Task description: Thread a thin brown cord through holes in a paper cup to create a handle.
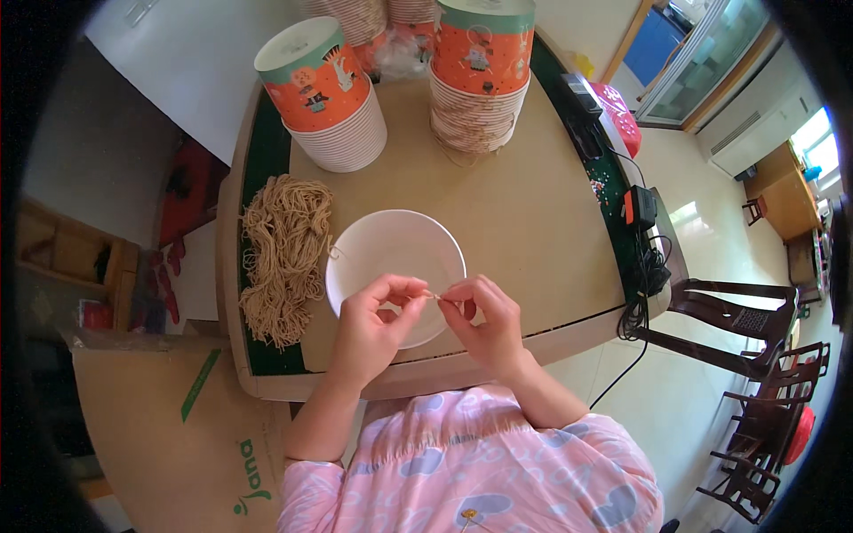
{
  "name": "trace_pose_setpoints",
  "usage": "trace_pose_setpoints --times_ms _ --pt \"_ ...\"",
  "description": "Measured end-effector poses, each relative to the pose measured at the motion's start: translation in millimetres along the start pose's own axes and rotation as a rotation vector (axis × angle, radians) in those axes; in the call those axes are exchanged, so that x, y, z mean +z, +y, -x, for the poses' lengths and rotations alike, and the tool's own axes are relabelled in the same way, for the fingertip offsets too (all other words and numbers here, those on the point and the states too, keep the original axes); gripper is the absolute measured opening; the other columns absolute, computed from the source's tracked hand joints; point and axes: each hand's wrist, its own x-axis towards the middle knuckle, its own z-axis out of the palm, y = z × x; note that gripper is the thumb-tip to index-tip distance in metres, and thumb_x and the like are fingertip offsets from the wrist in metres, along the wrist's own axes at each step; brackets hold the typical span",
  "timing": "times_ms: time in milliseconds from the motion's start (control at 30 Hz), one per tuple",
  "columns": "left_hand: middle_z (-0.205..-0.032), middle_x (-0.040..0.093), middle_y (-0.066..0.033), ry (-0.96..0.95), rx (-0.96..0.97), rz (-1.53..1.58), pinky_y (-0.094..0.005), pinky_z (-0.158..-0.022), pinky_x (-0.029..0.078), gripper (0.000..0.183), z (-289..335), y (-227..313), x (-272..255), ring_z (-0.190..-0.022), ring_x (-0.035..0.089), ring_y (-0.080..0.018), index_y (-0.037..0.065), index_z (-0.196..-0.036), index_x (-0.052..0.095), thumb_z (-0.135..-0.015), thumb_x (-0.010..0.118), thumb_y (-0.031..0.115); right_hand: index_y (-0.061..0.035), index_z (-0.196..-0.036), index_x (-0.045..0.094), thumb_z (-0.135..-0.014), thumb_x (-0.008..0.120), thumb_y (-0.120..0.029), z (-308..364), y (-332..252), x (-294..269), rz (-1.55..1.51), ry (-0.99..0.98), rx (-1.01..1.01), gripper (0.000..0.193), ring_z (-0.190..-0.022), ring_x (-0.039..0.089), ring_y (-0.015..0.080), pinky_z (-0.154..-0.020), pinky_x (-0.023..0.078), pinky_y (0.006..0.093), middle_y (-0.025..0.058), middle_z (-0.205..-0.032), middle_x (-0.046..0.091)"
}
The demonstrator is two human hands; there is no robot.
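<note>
Over the near rim of a white paper bucket [391, 233], which stands open side up on the table, my two hands meet. My left hand [378, 315] pinches a short piece of beige string [432, 296] between thumb and fingertips. From the other side, my right hand [484, 318] is closed in a pinch on the same string. A thin bit of string also shows at the bucket's left rim. Just left of the bucket lies a thick, loose bundle of beige strings [286, 258].
Two stacks of nested orange-and-green paper buckets [336, 124] [480, 107] stand at the far side, with more stacks behind. A power adapter [640, 206] and black cables lie along the right table edge. A cardboard box [169, 426] is at the near left, a dark wooden chair [737, 324] at right.
</note>
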Motion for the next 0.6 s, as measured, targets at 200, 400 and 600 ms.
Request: trace_pose_setpoints --times_ms 200,400,600 --pt "-0.086 0.064 -0.0027 -0.042 0.041 -0.104 -0.0214 -0.064 0.051 0.014 1 1 9 -0.078 0.061 -0.0076 0.001 -0.095 0.065 -0.082 0.066 0.001 -0.0069 -0.083 0.063 -0.074 0.072 -0.004 1 -3 0 0.036 0.025 -0.063 0.012 -0.062 0.054 0.0183 -0.055 0.045 0.0302 0.0041 -0.081 0.062" --pt "-0.082 0.064 -0.0037 0.008 0.118 -0.167 -0.0215 -0.064 0.051 0.008 3 -5 9 -0.074 0.061 -0.0076 0.0 -0.087 0.063 -0.08 0.065 -0.003 -0.003 -0.083 0.063 -0.074 0.071 0.004 1 0 -4 0.073 -0.039 -0.108 0.014 -0.064 0.055 0.0134 -0.053 0.046 0.0245 0.0062 -0.084 0.063" --pt "-0.079 0.063 -0.0032 0.025 0.062 -0.058 -0.0218 -0.064 0.051 0.01 5 -7 5 -0.074 0.062 -0.0075 0.001 -0.089 0.062 -0.08 0.065 -0.004 -0.0033 -0.084 0.064 -0.076 0.071 0.004 1 -4 -4 0.045 -0.025 -0.088 0.013 -0.06 0.054 0.0123 -0.053 0.045 0.0245 0.0057 -0.082 0.063"
